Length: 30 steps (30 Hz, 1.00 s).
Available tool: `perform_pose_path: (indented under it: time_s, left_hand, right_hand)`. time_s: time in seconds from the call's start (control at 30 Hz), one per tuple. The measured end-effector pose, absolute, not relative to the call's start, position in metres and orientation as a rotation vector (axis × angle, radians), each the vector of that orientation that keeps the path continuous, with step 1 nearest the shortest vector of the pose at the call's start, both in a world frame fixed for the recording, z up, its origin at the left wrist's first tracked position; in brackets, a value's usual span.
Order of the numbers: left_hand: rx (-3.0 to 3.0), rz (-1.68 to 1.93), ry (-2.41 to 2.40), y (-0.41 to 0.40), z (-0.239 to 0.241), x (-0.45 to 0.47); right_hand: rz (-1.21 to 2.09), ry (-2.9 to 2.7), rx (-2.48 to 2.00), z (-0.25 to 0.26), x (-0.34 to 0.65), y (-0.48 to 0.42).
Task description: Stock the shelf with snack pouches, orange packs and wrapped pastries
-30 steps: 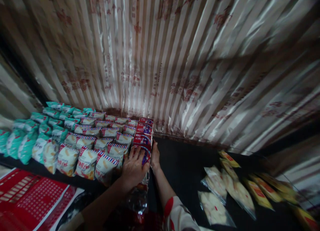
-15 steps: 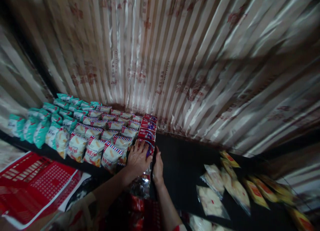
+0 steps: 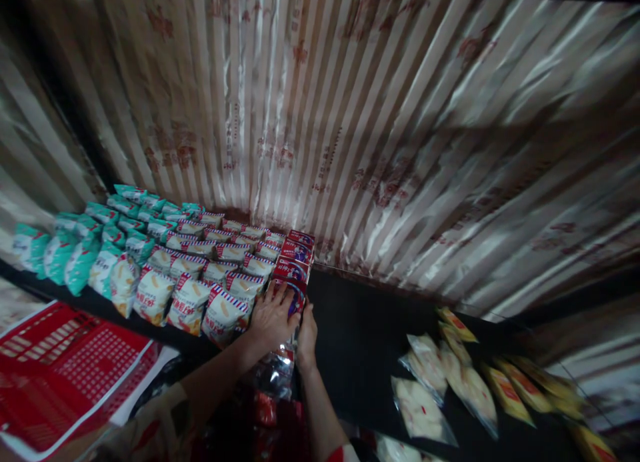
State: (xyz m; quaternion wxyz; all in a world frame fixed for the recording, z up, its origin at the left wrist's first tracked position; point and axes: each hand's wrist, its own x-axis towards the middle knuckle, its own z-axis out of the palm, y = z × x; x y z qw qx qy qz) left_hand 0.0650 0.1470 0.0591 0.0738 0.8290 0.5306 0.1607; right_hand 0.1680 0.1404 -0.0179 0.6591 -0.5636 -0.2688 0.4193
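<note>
My left hand lies with fingers spread on the front red snack packet of a row of red packets on a dark shelf. My right hand presses against the right side of that same front packet, fingers together and pointing up. Left of the red row stand rows of white packets with red-and-blue striped tops. A clear shiny plastic bag hangs below my hands at the shelf's front edge.
Teal packets fill the shelf's far left. Clear bags of pale snacks and yellow packets lie at the right. A red plastic basket sits at lower left. Striped shiny wallpaper backs the shelf.
My right hand has slid down from the back of the front red packet to its lower right side. The left hand stays on the packet. The view shifted slightly.
</note>
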Motion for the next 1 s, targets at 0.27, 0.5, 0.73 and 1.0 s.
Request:
perform_pose_path:
  time_s: [0.27,0.5,0.73,1.0]
  left_hand:
    - [2.495,0.503,1.566,0.148,0.054,0.064]
    - [2.507,0.638,1.548,0.152,0.046,0.064]
    - [2.514,0.746,1.536,0.153,0.039,0.065]
    - [2.524,0.768,1.539,0.152,0.039,0.065]
  right_hand:
    - [0.832,-0.675,-1.373,-0.030,0.190,0.150]
    - [0.836,-0.644,-1.421,-0.018,0.212,0.200]
    - [0.976,-0.671,-1.331,-0.012,0.202,0.218]
    - [0.815,-0.617,-1.337,-0.014,0.201,0.205]
